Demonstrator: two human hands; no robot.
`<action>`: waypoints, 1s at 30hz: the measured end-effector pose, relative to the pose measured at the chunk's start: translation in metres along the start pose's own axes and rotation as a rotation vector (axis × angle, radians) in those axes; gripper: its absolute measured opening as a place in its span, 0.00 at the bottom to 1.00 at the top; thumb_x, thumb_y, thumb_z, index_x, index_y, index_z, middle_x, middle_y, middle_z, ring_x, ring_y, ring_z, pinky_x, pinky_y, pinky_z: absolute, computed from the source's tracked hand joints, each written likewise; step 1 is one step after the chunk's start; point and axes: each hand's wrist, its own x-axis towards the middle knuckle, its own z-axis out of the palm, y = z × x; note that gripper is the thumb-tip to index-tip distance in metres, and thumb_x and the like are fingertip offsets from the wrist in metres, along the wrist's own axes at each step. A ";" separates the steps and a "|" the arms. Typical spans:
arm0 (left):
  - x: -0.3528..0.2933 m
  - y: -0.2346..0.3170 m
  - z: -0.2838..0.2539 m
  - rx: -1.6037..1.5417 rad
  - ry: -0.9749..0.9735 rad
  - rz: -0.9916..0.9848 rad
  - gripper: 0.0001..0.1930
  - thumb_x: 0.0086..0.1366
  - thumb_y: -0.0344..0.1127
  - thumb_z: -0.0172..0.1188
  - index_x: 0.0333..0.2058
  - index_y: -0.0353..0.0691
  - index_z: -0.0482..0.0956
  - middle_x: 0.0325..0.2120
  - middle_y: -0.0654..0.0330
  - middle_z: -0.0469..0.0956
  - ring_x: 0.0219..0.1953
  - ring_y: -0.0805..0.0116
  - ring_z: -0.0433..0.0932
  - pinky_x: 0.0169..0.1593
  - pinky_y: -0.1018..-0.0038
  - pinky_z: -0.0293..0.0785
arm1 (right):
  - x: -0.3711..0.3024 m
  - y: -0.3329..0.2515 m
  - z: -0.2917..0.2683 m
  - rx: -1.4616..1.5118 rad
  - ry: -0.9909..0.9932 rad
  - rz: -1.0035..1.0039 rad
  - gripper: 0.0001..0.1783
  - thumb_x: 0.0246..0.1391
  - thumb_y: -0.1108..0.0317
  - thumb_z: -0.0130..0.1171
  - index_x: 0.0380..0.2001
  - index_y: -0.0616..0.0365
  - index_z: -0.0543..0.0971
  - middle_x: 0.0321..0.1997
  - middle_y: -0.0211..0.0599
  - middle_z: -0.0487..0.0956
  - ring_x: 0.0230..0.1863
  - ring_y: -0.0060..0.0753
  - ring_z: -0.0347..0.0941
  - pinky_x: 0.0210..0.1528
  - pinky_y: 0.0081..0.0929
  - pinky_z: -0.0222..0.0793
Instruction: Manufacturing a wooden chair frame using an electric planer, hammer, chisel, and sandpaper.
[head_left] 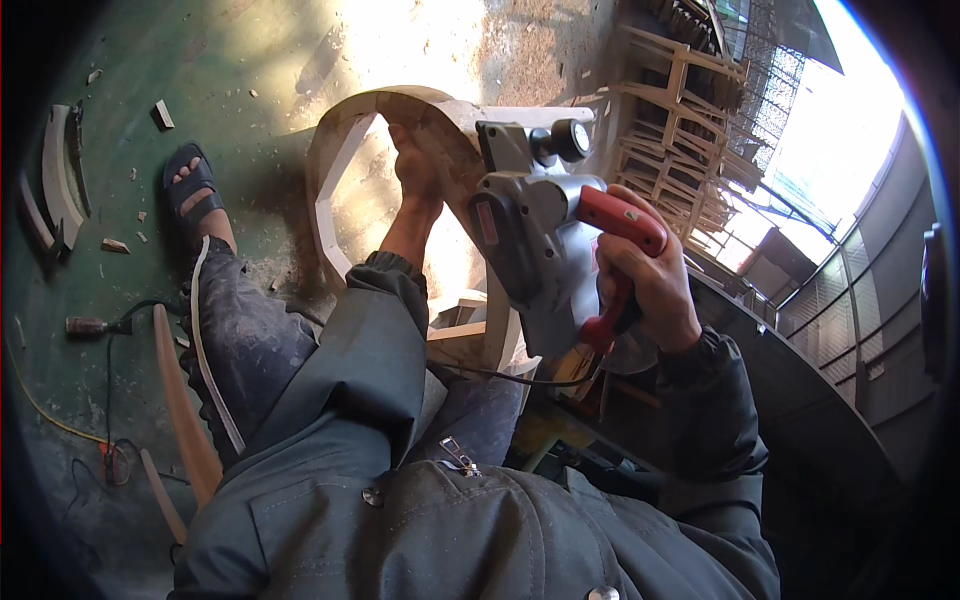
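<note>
My right hand (650,270) is wrapped round the red handle of a grey belt sander (540,250) with a black side cover and a front knob. The sander is tilted on its side, against or close to the right part of a curved wooden frame (385,105); I cannot tell whether they touch. My left hand (418,180) reaches into the frame's opening and grips its wood, partly hidden by it. The rounded frame stands between my legs. A dark power cord (540,382) trails from below the sander across my leg.
Curved wood offcuts (62,185) and small scraps lie on the green floor at left, near my sandalled foot (192,190). Long wooden strips (185,400) and a cable plug (90,326) are beside my leg. Stacked wooden frames (675,120) stand at the far right.
</note>
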 end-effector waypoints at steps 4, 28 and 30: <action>-0.015 0.009 0.008 0.031 -0.039 -0.012 0.39 0.77 0.69 0.31 0.60 0.38 0.72 0.48 0.57 0.78 0.48 0.63 0.79 0.53 0.67 0.78 | 0.028 -0.014 -0.001 -0.096 -0.032 -0.044 0.33 0.57 0.77 0.60 0.67 0.64 0.67 0.28 0.32 0.77 0.19 0.20 0.73 0.21 0.19 0.71; -0.024 0.014 0.011 0.115 0.059 -0.026 0.41 0.74 0.74 0.36 0.49 0.38 0.79 0.29 0.63 0.77 0.29 0.69 0.77 0.32 0.68 0.75 | -0.012 -0.010 -0.021 -0.043 0.004 -0.007 0.36 0.54 0.75 0.59 0.68 0.66 0.66 0.25 0.33 0.78 0.16 0.21 0.72 0.20 0.18 0.71; -0.029 0.018 0.018 0.069 0.075 -0.055 0.39 0.74 0.73 0.35 0.42 0.40 0.79 0.25 0.64 0.75 0.26 0.68 0.76 0.29 0.68 0.74 | -0.017 -0.003 -0.017 -0.055 -0.037 0.016 0.36 0.54 0.78 0.59 0.67 0.65 0.66 0.30 0.35 0.79 0.21 0.20 0.74 0.22 0.18 0.72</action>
